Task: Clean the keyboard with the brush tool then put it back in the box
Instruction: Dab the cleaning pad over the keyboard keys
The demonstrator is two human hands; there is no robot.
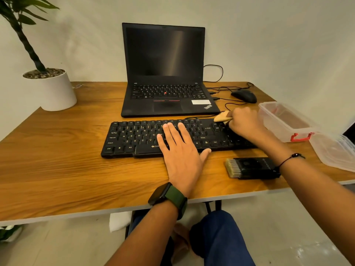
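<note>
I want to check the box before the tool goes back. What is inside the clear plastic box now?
The clear plastic box stands open, its lid lying beside it. Through the walls only a reddish tint shows; no separate item can be made out inside. Its near-left corner is hidden by the right hand.

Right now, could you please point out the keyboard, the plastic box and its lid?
keyboard point(134, 137): head view, left letter keys.
plastic box point(272, 120): head view, near side wall.
lid point(334, 150): head view, clear top surface.

Head view, angled down, desk point(57, 160) close
</note>
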